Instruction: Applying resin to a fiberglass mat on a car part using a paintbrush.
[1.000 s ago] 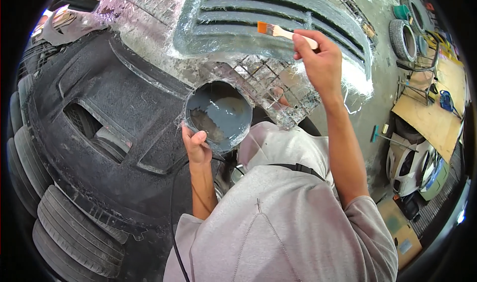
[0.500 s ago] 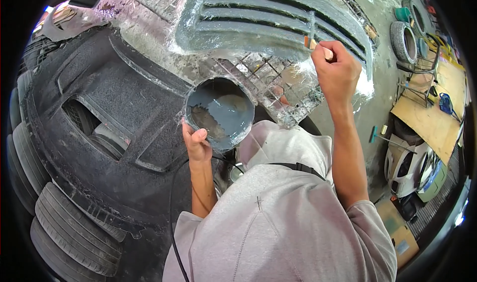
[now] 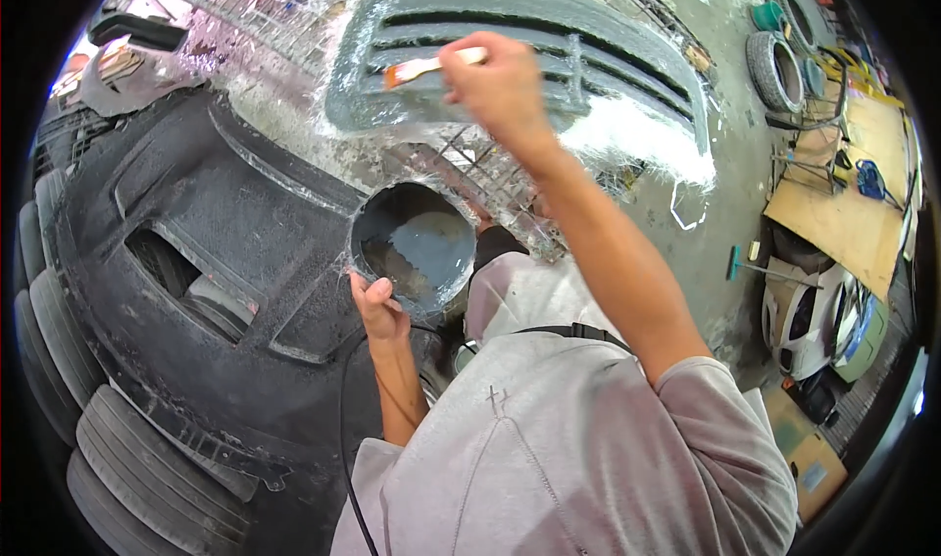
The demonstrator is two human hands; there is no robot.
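Observation:
My left hand grips a round bucket by its near left side. Grey resin-like liquid lies inside, and the bucket tilts so that its inner wall shows. In my right hand is a paintbrush with a pale handle and orange-looking bristles. The bristles are at the left part of a grey slatted panel; whether they touch it I cannot tell. White glass-fibre matting hangs over the panel's near right edge, its strands loose.
A wire-mesh rack lies under the panel. To my left is a large black moulded car part, with stacked tyres below it. At the right are a standing tyre, a wooden board and a white car bumper. A black cable runs beside me.
My right hand has swung left across the panel with the brush, from its near right edge to its left part. My left hand still holds the bucket, slightly lower in view.

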